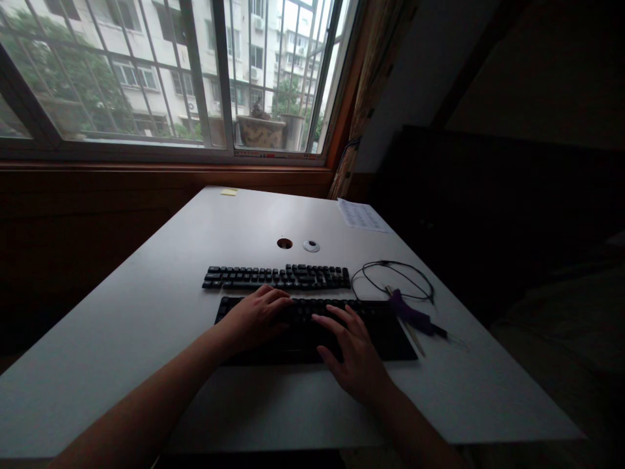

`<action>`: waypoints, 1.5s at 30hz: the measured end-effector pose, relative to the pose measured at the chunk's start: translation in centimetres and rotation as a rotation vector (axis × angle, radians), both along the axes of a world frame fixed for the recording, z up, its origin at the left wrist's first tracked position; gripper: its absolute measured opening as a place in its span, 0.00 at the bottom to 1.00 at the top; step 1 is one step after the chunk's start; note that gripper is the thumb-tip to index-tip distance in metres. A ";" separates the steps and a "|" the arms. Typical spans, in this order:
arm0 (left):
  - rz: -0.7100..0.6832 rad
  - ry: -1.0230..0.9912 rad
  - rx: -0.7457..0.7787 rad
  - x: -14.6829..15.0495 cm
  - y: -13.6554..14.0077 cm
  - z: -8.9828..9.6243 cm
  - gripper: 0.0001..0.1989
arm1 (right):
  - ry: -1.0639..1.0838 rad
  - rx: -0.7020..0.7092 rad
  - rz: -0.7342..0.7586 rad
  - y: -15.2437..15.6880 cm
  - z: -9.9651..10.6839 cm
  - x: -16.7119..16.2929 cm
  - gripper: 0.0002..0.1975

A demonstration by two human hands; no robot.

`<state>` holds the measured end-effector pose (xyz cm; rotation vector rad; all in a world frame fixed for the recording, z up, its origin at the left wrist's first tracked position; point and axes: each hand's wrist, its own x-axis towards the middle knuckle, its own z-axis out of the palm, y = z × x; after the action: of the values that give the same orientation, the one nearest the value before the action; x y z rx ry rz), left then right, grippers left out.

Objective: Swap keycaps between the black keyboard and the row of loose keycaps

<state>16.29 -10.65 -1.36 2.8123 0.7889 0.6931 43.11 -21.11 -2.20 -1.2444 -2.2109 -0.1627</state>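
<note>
A black keyboard (303, 348) lies on the white desk under both hands. Over its left part is my left hand (256, 316), fingers bent and drawn together near the upper key rows; whatever its fingertips pinch, if anything, is hidden. My right hand (351, 348) hovers over or rests on the keyboard's right half, its fingers spread apart and nothing seen in them. Just behind the keyboard, loose black keycaps (278, 278) stand in rows. A black cable (390, 264) is coiled to the right, close to a purple tool (413, 314) with thin wires at its end.
A thin stick (414, 339) lies by the keyboard's right edge. The white desk (161, 286) has a round hole (284, 243) with a white ring-shaped cover (311, 246) beside it. Farther back are printed paper (362, 215) and a yellow note (229, 192). A barred window stands beyond.
</note>
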 end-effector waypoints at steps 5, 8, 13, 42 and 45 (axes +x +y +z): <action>0.003 0.008 -0.002 -0.1 0.1 -0.2 0.24 | 0.010 -0.011 0.004 0.1 -0.1 0.1 0.21; 0.009 0.022 -0.012 -0.1 0.0 0.0 0.24 | -0.010 -0.022 0.009 0.0 0.0 0.0 0.21; 0.007 0.023 -0.010 -0.1 0.0 0.1 0.24 | -0.001 -0.009 -0.003 0.0 0.2 -0.1 0.20; 0.055 -0.066 0.120 -1.7 0.6 3.1 0.14 | 0.033 0.002 0.006 0.3 -0.3 0.1 0.16; 0.156 -0.130 0.169 -4.0 1.5 4.7 0.13 | 0.082 0.023 0.025 0.3 -0.2 0.3 0.17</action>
<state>12.30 -9.13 3.38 2.8368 0.9760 1.0015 43.39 -20.79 -2.42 -1.1891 -2.1473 -0.1247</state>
